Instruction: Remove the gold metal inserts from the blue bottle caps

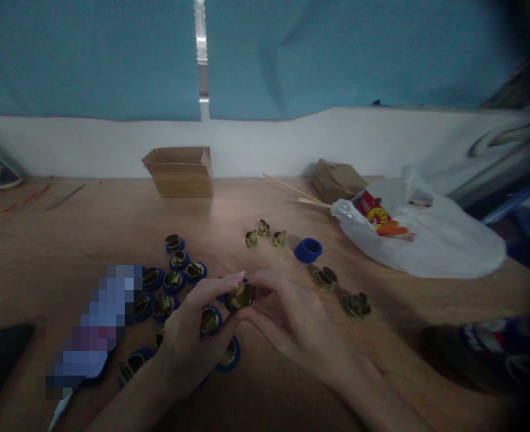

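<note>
Just below the frame's centre, the left hand and right hand are pinching a brass cap between them; rightward and above, a blue ring is lying nearer the right.

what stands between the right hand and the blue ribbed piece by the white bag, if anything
Nothing visible: tabletop shows between the right hand and the blue ribbed piece. The nearest loose brass piece lies just right of that path.

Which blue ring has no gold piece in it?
The blue ring near the white bag, beyond the right hand; others seen clearly hold gold pieces.
</note>
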The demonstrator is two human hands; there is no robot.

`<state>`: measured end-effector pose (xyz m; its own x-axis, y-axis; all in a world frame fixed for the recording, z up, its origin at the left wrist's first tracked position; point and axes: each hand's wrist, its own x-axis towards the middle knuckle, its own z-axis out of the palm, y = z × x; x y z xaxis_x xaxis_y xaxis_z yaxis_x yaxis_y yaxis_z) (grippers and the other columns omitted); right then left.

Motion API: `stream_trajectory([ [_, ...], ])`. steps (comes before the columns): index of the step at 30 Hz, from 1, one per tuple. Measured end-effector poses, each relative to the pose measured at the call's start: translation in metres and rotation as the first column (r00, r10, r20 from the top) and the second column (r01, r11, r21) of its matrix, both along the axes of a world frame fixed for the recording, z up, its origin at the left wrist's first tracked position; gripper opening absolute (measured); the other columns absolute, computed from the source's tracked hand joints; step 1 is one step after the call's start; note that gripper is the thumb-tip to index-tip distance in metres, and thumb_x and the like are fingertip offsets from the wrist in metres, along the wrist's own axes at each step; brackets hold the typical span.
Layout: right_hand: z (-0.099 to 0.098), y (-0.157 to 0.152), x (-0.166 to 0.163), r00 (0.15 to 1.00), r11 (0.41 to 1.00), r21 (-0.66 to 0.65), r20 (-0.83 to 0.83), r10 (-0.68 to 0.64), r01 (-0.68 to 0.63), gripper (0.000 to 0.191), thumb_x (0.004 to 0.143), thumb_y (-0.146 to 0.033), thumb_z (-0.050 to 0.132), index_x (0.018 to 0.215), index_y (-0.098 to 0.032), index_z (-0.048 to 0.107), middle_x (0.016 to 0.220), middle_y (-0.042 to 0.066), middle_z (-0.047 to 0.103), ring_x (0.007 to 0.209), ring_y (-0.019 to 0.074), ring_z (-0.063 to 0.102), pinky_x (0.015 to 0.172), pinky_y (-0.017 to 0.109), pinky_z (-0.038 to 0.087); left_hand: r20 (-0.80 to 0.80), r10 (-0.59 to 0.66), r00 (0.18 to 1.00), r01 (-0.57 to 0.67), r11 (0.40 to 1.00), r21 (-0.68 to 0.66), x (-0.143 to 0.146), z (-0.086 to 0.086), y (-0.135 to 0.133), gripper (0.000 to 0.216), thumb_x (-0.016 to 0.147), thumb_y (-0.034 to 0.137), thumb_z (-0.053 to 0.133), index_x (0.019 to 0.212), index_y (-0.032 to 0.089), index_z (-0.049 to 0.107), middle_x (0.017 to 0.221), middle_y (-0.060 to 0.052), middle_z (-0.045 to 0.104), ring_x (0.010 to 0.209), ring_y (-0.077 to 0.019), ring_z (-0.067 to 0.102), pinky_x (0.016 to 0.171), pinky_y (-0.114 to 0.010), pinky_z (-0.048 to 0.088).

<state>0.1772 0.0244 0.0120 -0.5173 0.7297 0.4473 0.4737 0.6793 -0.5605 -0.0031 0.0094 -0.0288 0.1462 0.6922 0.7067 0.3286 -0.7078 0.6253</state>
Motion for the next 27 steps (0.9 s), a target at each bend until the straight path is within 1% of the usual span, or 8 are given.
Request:
stream_trajectory([
  [3,-0.003,0.000,-0.001,0.993,0.992,-0.112,-0.096,-0.066,0.055,0.031,0.085,-0.029,0.068,0.106,-0.022,0.046,0.083,-0.002,0.062,0.072,0.0126,0.062,0.061,0.023,0.049,0.008,-0.009,1.000,0.009,0.999,-0.032,0.002,-0.003,-0.003,0.066,0.073,-0.003,0.069,0.131,0.020,0.045,0.119,-0.007,0.063,0.109,-0.0183,0.064,0.095,-0.028,0.055],
  [9,-0.009,0.002,-0.004,0.979,0.971,-0.224,-0.163,-0.127,0.089,0.013,0.088,-0.021,0.060,0.096,-0.022,0.049,0.076,-0.003,0.056,0.064,0.0110,0.057,0.055,0.022,0.046,0.016,-0.047,0.999,0.047,0.999,-0.025,0.004,-0.003,-0.005,0.067,0.073,-0.004,0.068,0.131,0.021,0.044,0.119,-0.008,0.062,0.109,-0.0188,0.063,0.095,-0.030,0.054],
  [13,-0.012,0.002,-0.011,0.950,0.948,-0.307,-0.264,-0.165,0.079,0.015,0.085,-0.018,0.060,0.094,-0.023,0.049,0.076,-0.003,0.053,0.064,0.0110,0.054,0.055,0.023,0.046,0.001,-0.026,1.000,0.026,1.000,-0.011,0.005,-0.004,-0.004,0.066,0.074,-0.005,0.066,0.131,0.021,0.045,0.120,-0.007,0.062,0.111,-0.0184,0.062,0.097,-0.030,0.052],
  [15,-0.012,0.002,-0.014,0.929,0.915,-0.401,-0.314,-0.194,0.055,0.020,0.083,-0.018,0.060,0.097,-0.023,0.047,0.072,-0.005,0.050,0.061,0.0111,0.053,0.052,0.023,0.045,-0.027,-0.009,1.000,0.009,1.000,0.002,0.005,-0.005,-0.005,0.066,0.075,-0.003,0.067,0.132,0.022,0.044,0.120,-0.007,0.062,0.111,-0.0185,0.062,0.098,-0.030,0.052],
  [18,-0.008,0.004,-0.013,0.912,0.862,-0.506,-0.361,-0.197,-0.014,0.034,0.079,-0.018,0.061,0.108,-0.023,0.043,0.073,-0.005,0.051,0.063,0.0125,0.055,0.054,0.024,0.048,-0.096,0.032,0.995,-0.034,0.999,-0.015,0.004,-0.003,-0.005,0.065,0.076,0.002,0.068,0.132,0.023,0.044,0.120,-0.006,0.064,0.109,-0.0183,0.063,0.095,-0.030,0.054],
  [21,-0.001,0.010,-0.004,0.896,0.868,-0.496,-0.388,-0.214,-0.007,0.038,0.078,-0.020,0.062,0.111,-0.023,0.042,0.082,-0.001,0.057,0.071,0.0145,0.058,0.062,0.028,0.051,-0.189,0.055,0.980,-0.072,0.994,-0.084,0.001,0.003,-0.003,0.059,0.076,0.003,0.064,0.128,0.024,0.046,0.118,-0.006,0.064,0.107,-0.0201,0.064,0.091,-0.034,0.055],
  [24,0.003,0.019,0.007,0.861,0.882,-0.457,-0.398,-0.317,0.113,0.028,0.081,-0.025,0.061,0.104,-0.022,0.046,0.077,-0.001,0.058,0.067,0.0141,0.058,0.061,0.028,0.050,-0.292,0.063,0.954,-0.114,0.980,-0.163,-0.003,0.009,0.001,0.056,0.075,-0.002,0.058,0.124,0.025,0.049,0.116,-0.007,0.063,0.106,-0.0233,0.061,0.090,-0.041,0.053],
  [27,0.001,0.027,0.015,0.832,0.856,-0.473,-0.375,-0.409,0.207,0.022,0.084,-0.031,0.057,0.101,-0.021,0.047,0.070,-0.003,0.058,0.059,0.0132,0.057,0.056,0.027,0.049,-0.371,0.012,0.929,-0.110,0.964,-0.243,-0.004,0.010,0.001,0.057,0.074,-0.002,0.056,0.124,0.025,0.048,0.113,-0.008,0.061,0.106,-0.0247,0.059,0.089,-0.043,0.052],
])
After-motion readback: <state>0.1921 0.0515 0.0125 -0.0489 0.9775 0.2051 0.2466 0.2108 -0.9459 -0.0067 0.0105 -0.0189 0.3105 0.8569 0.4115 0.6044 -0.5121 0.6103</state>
